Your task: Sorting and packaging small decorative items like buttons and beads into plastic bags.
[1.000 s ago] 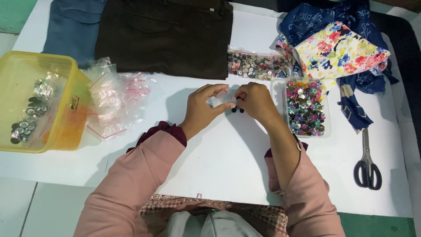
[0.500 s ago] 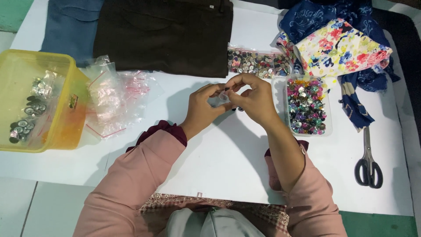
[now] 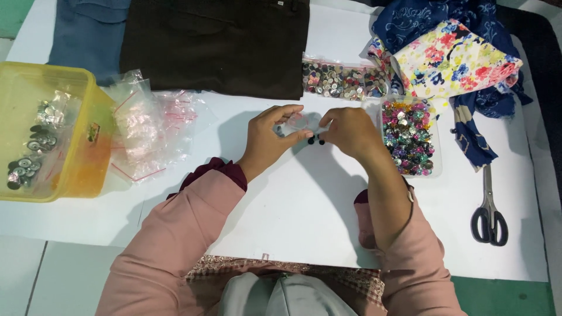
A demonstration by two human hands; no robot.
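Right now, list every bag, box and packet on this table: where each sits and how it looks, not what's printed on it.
Yellow tub: far left, see-through plastic, holding packets of silvery buttons.
Empty bags: beside the tub, a clear crumpled pile with red strips.
Button bag: top centre, clear, flat, full of mixed buttons.
Button tray: beside the right hand, clear, rectangular, filled with colourful buttons.
Small bag: clear, between the left hand and the right hand.
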